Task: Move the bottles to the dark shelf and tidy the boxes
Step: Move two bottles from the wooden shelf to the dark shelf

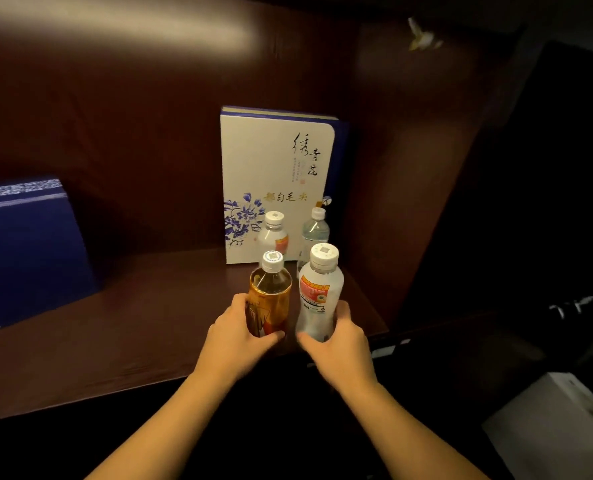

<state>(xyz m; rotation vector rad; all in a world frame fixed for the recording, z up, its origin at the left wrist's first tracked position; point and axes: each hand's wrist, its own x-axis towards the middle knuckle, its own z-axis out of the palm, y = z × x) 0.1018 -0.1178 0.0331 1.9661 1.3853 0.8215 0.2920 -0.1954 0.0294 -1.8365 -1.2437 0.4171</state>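
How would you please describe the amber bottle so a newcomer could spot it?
On the dark wooden shelf, before the upright white floral box, stand four white-capped bottles. In the front pair, the amber tea bottle is the one in the left hand; the others are pale.

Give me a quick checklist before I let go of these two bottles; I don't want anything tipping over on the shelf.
1. Left hand grip on the amber tea bottle with white cap: ok, fingers wrap its lower body.
2. Right hand grip on the cloudy white bottle with orange label: ok.
3. Both held bottles upright: ok.
4. Bases resting flat on the dark wooden shelf: cannot tell, the hands hide them.
5. Clearance from the two clear bottles behind: ok, a gap shows.
6. White gift box with blue flowers standing upright: ok.
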